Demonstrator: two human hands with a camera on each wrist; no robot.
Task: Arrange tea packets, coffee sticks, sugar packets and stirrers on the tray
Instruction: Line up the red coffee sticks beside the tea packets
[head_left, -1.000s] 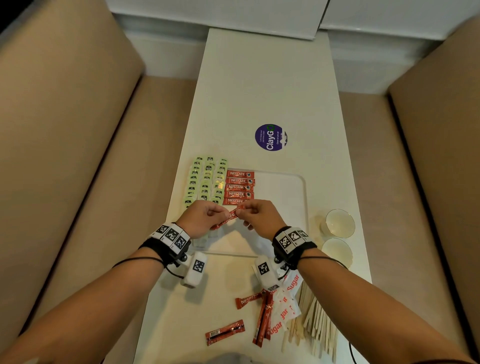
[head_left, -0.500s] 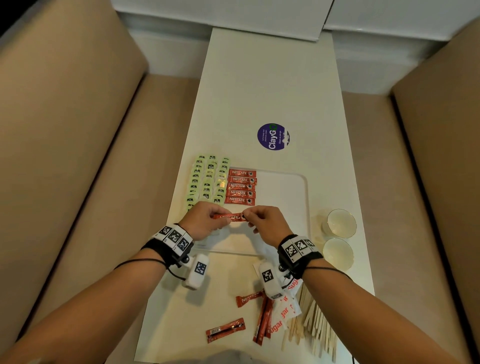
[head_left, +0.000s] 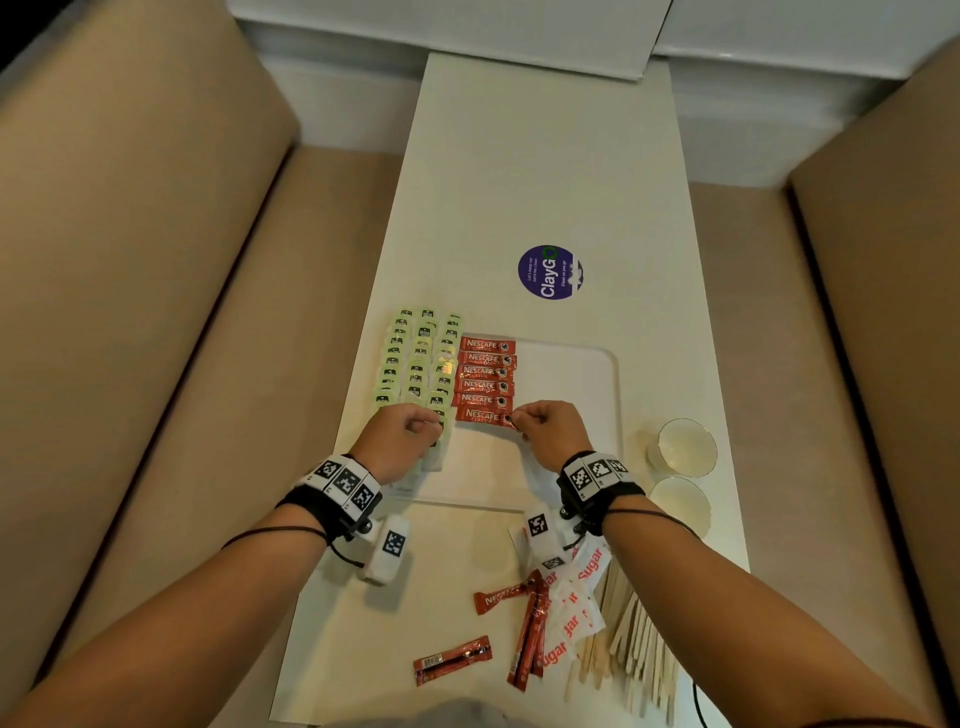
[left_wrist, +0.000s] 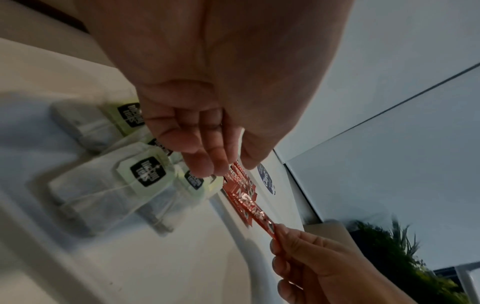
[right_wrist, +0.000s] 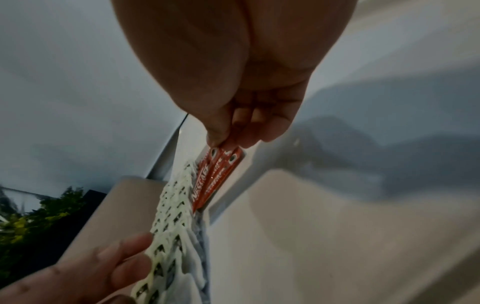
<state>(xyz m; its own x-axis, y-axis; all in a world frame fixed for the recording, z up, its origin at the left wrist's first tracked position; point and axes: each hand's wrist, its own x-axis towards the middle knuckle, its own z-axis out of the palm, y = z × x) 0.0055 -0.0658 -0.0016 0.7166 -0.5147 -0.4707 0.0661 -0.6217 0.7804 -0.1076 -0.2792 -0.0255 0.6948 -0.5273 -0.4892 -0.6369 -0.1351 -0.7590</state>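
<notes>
- While it lies at the near end of a column of six red coffee sticks on the tray (head_left: 582, 415), the sixth stick (head_left: 480, 415) is pinched at its right end by the right hand (head_left: 545, 428), thumb against fingertips (right_wrist: 221, 131).
- The left hand (head_left: 400, 436) sits at the stick's left end with its fingers curled above the tea packets (head_left: 421, 358); whether they touch the stick or a packet cannot be told, and the left wrist view shows nothing clasped in them.
- The tea packets, pale green with dark labels, lie in three overlapping columns along the tray's left side, just beside the coffee sticks.
- The right part of the tray is bare white.
- On the table (head_left: 519, 171) nearer the person lie loose coffee sticks (head_left: 524, 623): one alone at the near edge (head_left: 452, 660), the others in a small crossed heap.
- Sugar packets (head_left: 576, 608), white with red lettering, overlap that heap on its right.
- Wooden stirrers (head_left: 634, 639) are spread in a fan to the right of the sugar, by the right forearm.
- Two white cups (head_left: 685, 447) stand off the tray's right edge, one behind the other.
- A round purple sticker (head_left: 549, 273) lies on the table beyond the tray.
- Beige benches (head_left: 130, 260) flank the table on both sides.
</notes>
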